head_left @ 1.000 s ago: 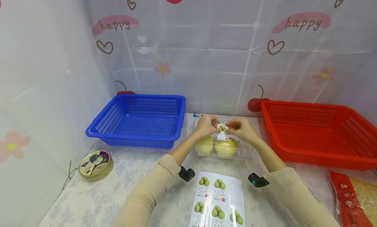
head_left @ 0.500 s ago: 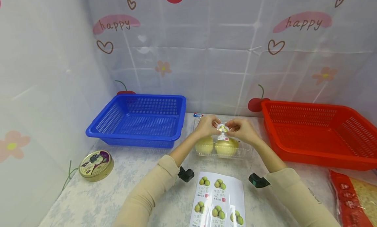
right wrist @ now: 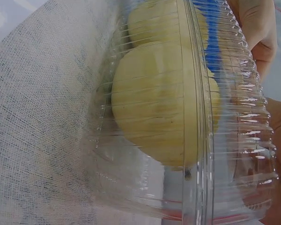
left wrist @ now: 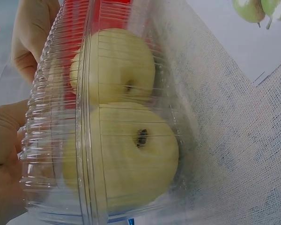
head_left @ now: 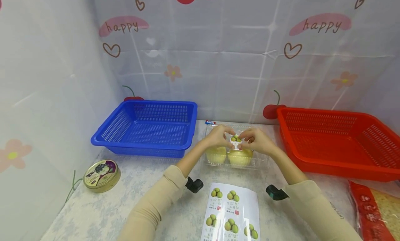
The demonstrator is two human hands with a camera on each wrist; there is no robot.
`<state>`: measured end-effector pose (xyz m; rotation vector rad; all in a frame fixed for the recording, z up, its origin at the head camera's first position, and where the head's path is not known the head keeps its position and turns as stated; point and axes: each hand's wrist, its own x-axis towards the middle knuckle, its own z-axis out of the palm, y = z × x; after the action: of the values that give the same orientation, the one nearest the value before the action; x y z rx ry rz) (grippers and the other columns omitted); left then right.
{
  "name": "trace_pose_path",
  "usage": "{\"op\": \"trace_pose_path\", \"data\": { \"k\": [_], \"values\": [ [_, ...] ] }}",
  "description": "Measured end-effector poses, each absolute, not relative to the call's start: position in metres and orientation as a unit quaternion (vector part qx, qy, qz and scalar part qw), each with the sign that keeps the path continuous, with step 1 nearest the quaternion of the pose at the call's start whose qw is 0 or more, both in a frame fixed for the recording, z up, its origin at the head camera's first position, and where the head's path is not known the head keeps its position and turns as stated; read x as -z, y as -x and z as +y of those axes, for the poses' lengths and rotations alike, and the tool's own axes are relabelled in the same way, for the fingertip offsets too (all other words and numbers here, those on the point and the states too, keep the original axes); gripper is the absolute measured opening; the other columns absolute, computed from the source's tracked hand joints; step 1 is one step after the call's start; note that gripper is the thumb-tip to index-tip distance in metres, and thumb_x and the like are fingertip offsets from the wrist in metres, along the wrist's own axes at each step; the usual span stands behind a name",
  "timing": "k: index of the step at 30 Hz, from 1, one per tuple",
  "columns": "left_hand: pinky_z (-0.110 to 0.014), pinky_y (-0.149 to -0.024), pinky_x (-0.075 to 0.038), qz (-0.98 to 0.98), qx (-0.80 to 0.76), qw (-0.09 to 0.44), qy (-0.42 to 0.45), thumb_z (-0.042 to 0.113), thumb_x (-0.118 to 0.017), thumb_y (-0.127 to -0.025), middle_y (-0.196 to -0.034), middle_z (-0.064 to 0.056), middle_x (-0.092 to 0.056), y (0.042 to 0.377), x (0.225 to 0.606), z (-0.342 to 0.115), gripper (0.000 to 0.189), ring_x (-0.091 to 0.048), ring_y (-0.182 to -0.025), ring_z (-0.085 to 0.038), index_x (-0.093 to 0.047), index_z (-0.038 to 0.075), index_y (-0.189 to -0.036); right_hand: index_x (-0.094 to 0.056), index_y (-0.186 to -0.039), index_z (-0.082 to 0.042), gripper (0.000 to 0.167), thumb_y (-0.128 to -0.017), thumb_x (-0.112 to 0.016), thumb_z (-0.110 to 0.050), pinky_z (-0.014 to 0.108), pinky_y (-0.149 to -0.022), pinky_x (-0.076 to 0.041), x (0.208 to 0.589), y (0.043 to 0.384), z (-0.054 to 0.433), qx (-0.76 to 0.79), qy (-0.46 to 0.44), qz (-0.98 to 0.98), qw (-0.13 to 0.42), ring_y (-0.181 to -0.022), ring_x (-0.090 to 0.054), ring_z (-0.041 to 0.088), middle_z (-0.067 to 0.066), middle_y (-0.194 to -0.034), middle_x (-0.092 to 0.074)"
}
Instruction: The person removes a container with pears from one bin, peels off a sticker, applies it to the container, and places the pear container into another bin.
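Red basket point(head_left: 340, 169) R, blue basket point(head_left: 140, 143) L; clear box point(head_left: 260, 161) betw. L hand point(head_left: 217, 136) & R hand point(head_left: 260, 141) over box, fingers bent (pinching or just pressing label, can't tell). 2 yellow fruits point(head_left: 239, 158) inside; sm. label point(head_left: 235, 140) betw. hands, at box top.

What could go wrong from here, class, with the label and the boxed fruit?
The small label may crease or sit crooked, since the left hand and right hand both have fingers at its edges. The clear box has ridged sides, so a label overlapping them might lift. The printed sheet lies between the left sleeve and right sleeve; either might nudge it.
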<state>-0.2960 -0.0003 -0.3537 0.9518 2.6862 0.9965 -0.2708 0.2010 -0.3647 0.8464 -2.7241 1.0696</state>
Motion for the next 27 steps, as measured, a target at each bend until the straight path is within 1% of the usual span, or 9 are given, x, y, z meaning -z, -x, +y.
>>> {"op": "trace_pose_path", "data": {
  "k": [4,8,10,12,14,16,22,24,27],
  "values": [
    [-0.019,-0.074,-0.049,0.885,-0.31,0.069,-0.341,0.015,-0.08,-0.075,-0.127,-0.012,-0.058,0.298,0.355,-0.002,0.043,-0.062,-0.095,-0.025,-0.067,0.002,-0.113,-0.07,-0.099,0.006,0.027,-0.078,-0.076,-0.009,0.041,-0.071,-0.054,0.365,0.271,0.2,-0.337,-0.304,-0.89,0.042,-0.083,-0.059,0.028,0.022,-0.104,-0.065],
    [-0.018,-0.075,-0.048,0.878,-0.304,0.091,-0.358,0.015,-0.077,-0.078,-0.131,-0.011,-0.057,0.299,0.355,-0.003,0.04,-0.06,-0.101,-0.024,-0.067,0.001,-0.114,-0.07,-0.101,0.005,0.024,-0.08,-0.074,-0.007,0.038,-0.069,-0.053,0.366,0.271,0.2,-0.326,-0.316,-0.89,0.043,-0.084,-0.059,0.027,0.021,-0.107,-0.066],
    [-0.017,-0.072,-0.047,0.878,-0.297,0.097,-0.363,0.015,-0.076,-0.079,-0.131,-0.01,-0.057,0.298,0.355,-0.003,0.04,-0.06,-0.097,-0.022,-0.067,0.001,-0.115,-0.071,-0.1,0.004,0.023,-0.08,-0.073,-0.006,0.035,-0.068,-0.053,0.367,0.271,0.2,-0.323,-0.319,-0.89,0.045,-0.083,-0.059,0.026,0.02,-0.107,-0.067],
    [-0.016,-0.066,-0.045,0.879,-0.292,0.1,-0.363,0.016,-0.076,-0.08,-0.132,-0.009,-0.056,0.297,0.354,-0.003,0.041,-0.059,-0.086,-0.018,-0.066,0.001,-0.116,-0.071,-0.099,0.005,0.023,-0.08,-0.073,-0.007,0.033,-0.067,-0.052,0.367,0.272,0.2,-0.32,-0.323,-0.889,0.047,-0.082,-0.059,0.026,0.02,-0.106,-0.067],
    [-0.015,-0.059,-0.042,0.88,-0.291,0.103,-0.36,0.016,-0.075,-0.081,-0.132,-0.008,-0.056,0.296,0.353,-0.003,0.041,-0.055,-0.073,-0.014,-0.065,0.002,-0.118,-0.071,-0.1,0.004,0.023,-0.08,-0.073,-0.007,0.033,-0.068,-0.052,0.367,0.272,0.2,-0.316,-0.323,-0.891,0.048,-0.083,-0.06,0.026,0.02,-0.106,-0.067],
    [-0.015,-0.057,-0.04,0.882,-0.289,0.103,-0.359,0.016,-0.074,-0.081,-0.132,-0.008,-0.056,0.294,0.352,-0.004,0.04,-0.052,-0.07,-0.012,-0.065,0.002,-0.118,-0.071,-0.1,0.005,0.024,-0.081,-0.073,-0.009,0.035,-0.069,-0.052,0.367,0.271,0.201,-0.313,-0.322,-0.892,0.047,-0.085,-0.06,0.028,0.021,-0.107,-0.067],
    [-0.019,-0.071,-0.048,0.885,-0.261,0.088,-0.375,0.02,-0.071,-0.085,-0.127,-0.009,-0.059,0.291,0.352,-0.008,0.036,-0.062,-0.084,-0.015,-0.067,0.001,-0.115,-0.07,-0.105,0.004,0.031,-0.082,-0.073,-0.016,0.037,-0.073,-0.053,0.365,0.266,0.202,-0.296,-0.307,-0.903,0.045,-0.094,-0.06,0.032,0.021,-0.11,-0.066],
    [-0.018,-0.065,-0.047,0.882,-0.255,0.076,-0.388,0.026,-0.07,-0.085,-0.124,-0.009,-0.061,0.294,0.358,-0.01,0.035,-0.06,-0.068,-0.008,-0.069,0.003,-0.112,-0.07,-0.105,0.004,0.032,-0.082,-0.073,-0.018,0.039,-0.074,-0.054,0.366,0.264,0.203,-0.285,-0.303,-0.908,0.05,-0.096,-0.06,0.034,0.021,-0.11,-0.066],
    [-0.016,-0.061,-0.045,0.886,-0.25,0.08,-0.383,0.028,-0.068,-0.086,-0.125,-0.009,-0.06,0.29,0.358,-0.012,0.032,-0.047,-0.049,-0.001,-0.071,0.005,-0.109,-0.071,-0.105,0.002,0.031,-0.082,-0.073,-0.018,0.041,-0.076,-0.054,0.366,0.261,0.206,-0.272,-0.292,-0.915,0.053,-0.098,-0.06,0.034,0.02,-0.112,-0.066]
  ]
}}
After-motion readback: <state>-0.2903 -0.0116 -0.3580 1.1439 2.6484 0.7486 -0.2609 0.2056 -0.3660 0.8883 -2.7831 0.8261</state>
